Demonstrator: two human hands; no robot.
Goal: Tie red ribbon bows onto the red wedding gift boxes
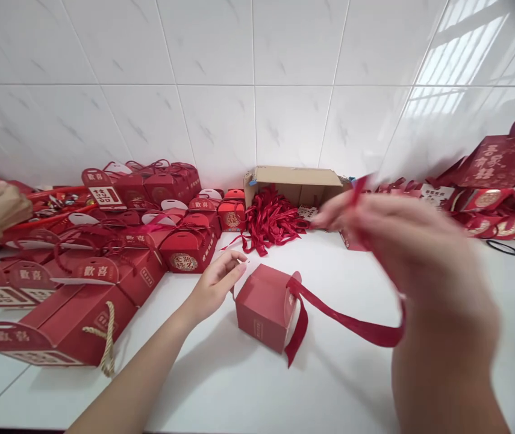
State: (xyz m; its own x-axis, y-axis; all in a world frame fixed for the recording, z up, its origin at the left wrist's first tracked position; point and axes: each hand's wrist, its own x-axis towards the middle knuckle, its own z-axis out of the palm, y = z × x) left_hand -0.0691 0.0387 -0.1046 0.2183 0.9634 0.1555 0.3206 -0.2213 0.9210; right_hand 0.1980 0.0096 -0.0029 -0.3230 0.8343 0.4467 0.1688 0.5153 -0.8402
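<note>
— What sits closest?

— The right hand (424,253), raised at the near right and a bit blurred — thumb and fingers pinch one end of a dark-red ribbon (352,322).

— Where does that ribbon lead?

— It dips, then runs left to the small red gable gift box (261,304), upright on the white tabletop (329,386) at near centre. It meets the flap at the box's right end, and a shorter tail hangs down that side.

— And the left hand (214,286)?

— Just beside the box's left end, fingers loosely curled, thumb close to the index finger. I can't tell whether it grips or touches anything.

— Near left?

— A long red box (81,322) with a twisted rope handle (111,331), and beyond it rows of double-happiness favour boxes (135,271).

— Farther back?

— An open cardboard carton (293,175), with a heap of red ribbons (275,223) spilling out its near side. More red gift boxes (487,202) stand at far right, a black ring (502,247) lying near them. At far left there's another person's hand (2,208), beside what look like wrapped sweets (67,202).

— Behind it all?

— A white tiled wall (212,42).
</note>
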